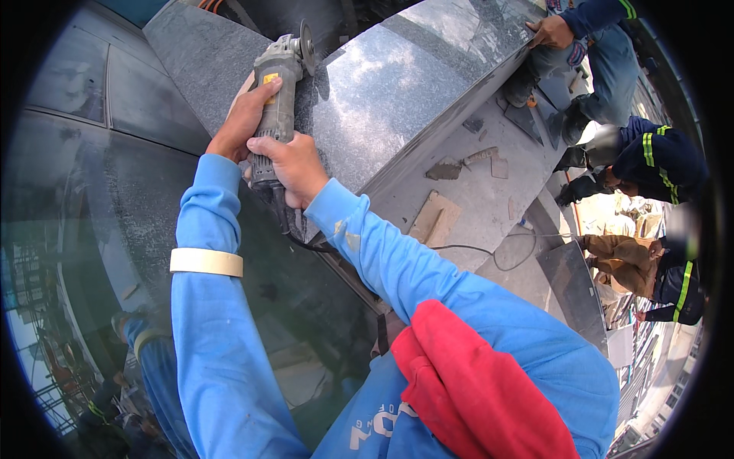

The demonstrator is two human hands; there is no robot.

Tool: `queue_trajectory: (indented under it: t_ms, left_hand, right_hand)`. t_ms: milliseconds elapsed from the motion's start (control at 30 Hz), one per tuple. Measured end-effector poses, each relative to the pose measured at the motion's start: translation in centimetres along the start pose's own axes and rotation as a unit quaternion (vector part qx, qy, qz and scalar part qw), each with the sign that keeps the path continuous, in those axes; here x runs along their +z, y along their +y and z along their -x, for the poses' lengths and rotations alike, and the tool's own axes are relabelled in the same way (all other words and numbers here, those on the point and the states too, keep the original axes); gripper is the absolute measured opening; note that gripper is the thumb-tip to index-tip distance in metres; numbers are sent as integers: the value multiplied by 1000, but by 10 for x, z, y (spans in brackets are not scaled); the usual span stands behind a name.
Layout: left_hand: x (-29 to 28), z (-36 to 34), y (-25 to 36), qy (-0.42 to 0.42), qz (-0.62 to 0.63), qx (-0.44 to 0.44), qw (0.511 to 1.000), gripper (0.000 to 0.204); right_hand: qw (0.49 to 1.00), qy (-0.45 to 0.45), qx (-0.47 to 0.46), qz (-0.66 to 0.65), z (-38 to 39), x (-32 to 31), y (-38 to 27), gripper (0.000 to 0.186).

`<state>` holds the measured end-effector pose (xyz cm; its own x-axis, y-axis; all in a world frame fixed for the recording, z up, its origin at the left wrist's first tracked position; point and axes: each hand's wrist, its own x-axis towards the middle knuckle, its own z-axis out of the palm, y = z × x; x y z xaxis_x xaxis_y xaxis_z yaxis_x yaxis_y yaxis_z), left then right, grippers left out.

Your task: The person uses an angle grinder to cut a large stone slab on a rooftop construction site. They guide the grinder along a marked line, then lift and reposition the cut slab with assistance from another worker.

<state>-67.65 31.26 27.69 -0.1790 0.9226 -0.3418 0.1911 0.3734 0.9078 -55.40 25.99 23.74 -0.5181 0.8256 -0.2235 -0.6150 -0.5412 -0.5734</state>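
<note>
Both my hands are closed around a grey angle grinder, whose disc points away from me at the top. My left hand grips the body near the head, beside a yellow label. Lower down, my right hand wraps the rear of the body, where the black power cord comes out and trails off to the right. Under and beyond the grinder lies a speckled grey stone slab, pale with dust. The disc stands close to the slab's far edge; whether it touches cannot be made out.
At the upper right a co-worker's hand rests on the slab's end. Two more people in dark reflective jackets are at the right. Broken stone pieces and a tan block lie below the slab. Dark glossy panels stand at left.
</note>
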Motion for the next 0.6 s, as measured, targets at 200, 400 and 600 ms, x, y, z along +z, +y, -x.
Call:
queue_trajectory:
  t_ms: [200,400,600]
  left_hand:
    - [-3,1,-1,-11,-21,-4,1000,54]
    - [-4,4,-4,-10,-9,19,1000,55]
    - [-1,5,-5,15,5,38,999,53]
  right_hand:
    - [1000,-2,0,8,2,0,3,30]
    - [1000,-2,-9,6,5,2,10,29]
    - [1000,-7,-7,-11,4,2,11,30]
